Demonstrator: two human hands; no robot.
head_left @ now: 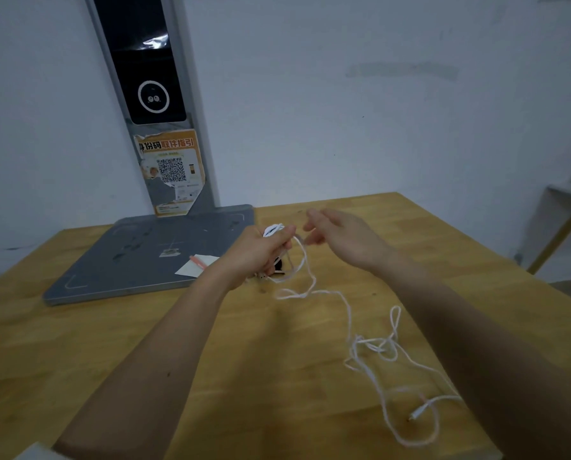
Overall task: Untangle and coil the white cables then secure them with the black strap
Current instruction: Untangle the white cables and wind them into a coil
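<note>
My left hand [261, 249] is closed around a small coil of white cable [272, 230], held a little above the wooden table [111, 343]. From it the loose white cable [370, 346] trails down and right across the table in a tangle, ending in a plug [417, 414] near the front right. My right hand [340, 239] hovers just right of the coil, blurred, fingers loosely curled with a strand of cable running by its fingertips. A black strap [277, 264] lies on the table under my left hand, mostly hidden.
A grey flat base [138, 260] with a tall upright column [151, 94] stands at the back left. A white slip of paper with a pink strip [198, 264] lies on its corner. The table's right edge drops off beside a shelf [566, 220].
</note>
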